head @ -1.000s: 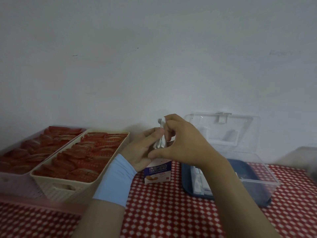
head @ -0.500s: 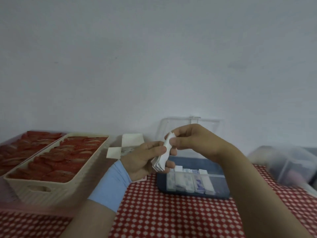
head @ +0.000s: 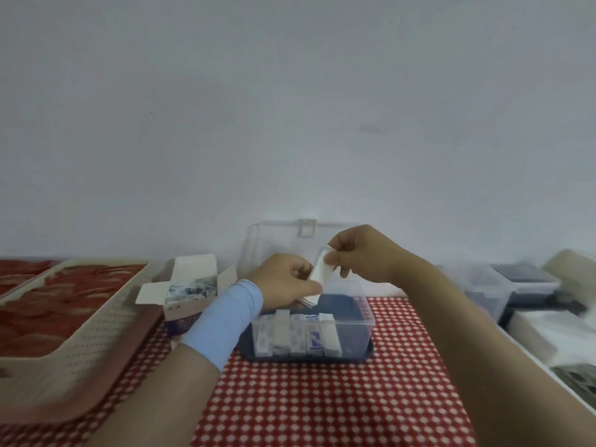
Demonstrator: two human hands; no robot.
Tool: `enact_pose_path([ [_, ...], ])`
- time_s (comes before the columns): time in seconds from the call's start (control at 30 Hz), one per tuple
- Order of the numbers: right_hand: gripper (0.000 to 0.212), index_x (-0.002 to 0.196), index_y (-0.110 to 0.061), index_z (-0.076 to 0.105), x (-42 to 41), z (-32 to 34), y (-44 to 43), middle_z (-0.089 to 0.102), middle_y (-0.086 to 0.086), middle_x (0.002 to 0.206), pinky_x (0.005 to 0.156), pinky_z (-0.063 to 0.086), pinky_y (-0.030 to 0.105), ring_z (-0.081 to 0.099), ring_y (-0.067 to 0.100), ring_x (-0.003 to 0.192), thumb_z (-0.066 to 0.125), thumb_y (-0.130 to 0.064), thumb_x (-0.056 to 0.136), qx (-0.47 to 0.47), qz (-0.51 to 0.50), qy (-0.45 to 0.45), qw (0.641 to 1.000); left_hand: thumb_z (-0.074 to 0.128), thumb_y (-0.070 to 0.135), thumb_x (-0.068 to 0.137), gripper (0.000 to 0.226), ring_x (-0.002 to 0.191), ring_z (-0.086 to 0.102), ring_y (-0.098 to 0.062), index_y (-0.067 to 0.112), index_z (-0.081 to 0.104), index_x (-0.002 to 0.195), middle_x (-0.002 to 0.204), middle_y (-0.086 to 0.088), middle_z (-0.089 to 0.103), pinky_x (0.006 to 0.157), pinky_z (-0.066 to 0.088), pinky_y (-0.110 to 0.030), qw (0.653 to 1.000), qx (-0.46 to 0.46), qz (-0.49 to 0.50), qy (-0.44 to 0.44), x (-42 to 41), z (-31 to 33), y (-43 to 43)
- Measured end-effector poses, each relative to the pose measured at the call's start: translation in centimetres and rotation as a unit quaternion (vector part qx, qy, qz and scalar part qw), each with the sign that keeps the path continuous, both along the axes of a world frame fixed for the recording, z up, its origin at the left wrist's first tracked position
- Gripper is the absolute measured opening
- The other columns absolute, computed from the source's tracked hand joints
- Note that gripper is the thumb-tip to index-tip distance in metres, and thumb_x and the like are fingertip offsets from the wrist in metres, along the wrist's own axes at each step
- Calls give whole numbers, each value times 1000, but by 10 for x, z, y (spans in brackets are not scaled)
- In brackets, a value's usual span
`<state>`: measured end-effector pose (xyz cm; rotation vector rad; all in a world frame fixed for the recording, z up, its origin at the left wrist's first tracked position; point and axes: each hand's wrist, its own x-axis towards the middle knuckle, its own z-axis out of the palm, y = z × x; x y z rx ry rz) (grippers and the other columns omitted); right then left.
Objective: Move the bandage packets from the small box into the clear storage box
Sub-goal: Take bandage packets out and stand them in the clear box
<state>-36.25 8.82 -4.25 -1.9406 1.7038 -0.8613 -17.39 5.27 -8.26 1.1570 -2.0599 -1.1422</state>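
Status: mid-transfer, batch in hand, drop into the clear storage box [head: 354,321] not yet done. Next move, as I judge it: lower the batch into the free floor behind the row already standing there, edge-on to match, then release both grips without tipping that row.

Layout, big to small. Red checked tablecloth [head: 322,401] under everything. Beige perforated basket [head: 96,343] at far left, filled with red items. Clear storage box in the centre: dark blue base, lid [head: 277,243] swung open and upright against the wall. Inside, along the near wall, bandage packets [head: 298,333] stand on edge, side by side in one row; floor behind them shows bare blue. Plastic tubs [head: 503,285] at far right, well apart from the work. Small box [head: 185,304] just left of the storage box, flaps open; its mouth shows what may be more packets, but it's too blurred for me to confirm.

Left hand [head: 285,280], blue wristband [head: 225,321] on the wrist, has fingers curled round the lower part of a small stack [head: 322,273] of white packets. Right hand [head: 366,258] pinches the stack's top edge between thumb and fingertips. Stack hangs above the back left of the storage box, clear of the row, not touching the small box.
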Motion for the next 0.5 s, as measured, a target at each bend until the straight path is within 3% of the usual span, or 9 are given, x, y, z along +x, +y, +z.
enact_pose_path([
  [0.07,8,93,-14,75,-7,1,0,70,-11,68,57,43,18,63,4,60,71,-21,92,6,-15,24,1000,75,16,80,12,83,75,-23,13,74,92,88,-6,77,77,62,-41,1000,-11,6,-14,-11,-1,-3],
  [0.23,12,98,-18,77,-21,5,-3,73,-1,76,60,46,22,62,3,61,71,-25,91,42,-1,75,996,77,16,80,16,81,75,-22,12,75,95,87,-5,77,77,62,-37,1000,-12,5,-16,-27,-7,-8],
  [0.37,8,94,-17,76,-27,-1,-10,69,-5,63,61,47,24,60,4,52,72,-23,90,42,-9,101,994,76,24,82,21,84,74,-19,16,72,101,94,-2,76,81,62,-37,998,-23,-6,-52,-37,-15,-13],
  [0.43,9,96,-16,75,-30,-6,-13,66,-12,56,57,45,21,57,1,45,71,-22,90,55,-15,138,989,78,37,79,32,91,72,-18,20,70,105,100,2,75,89,59,-39,993,-20,-35,-107,-39,-19,-15],
  [0.5,11,96,-14,76,-33,-12,-18,74,-7,73,59,50,22,63,4,53,72,-21,89,76,-17,170,982,74,54,76,50,102,66,-15,24,68,115,113,7,71,98,52,-38,970,-53,-78,-223,-38,-21,-14],
])
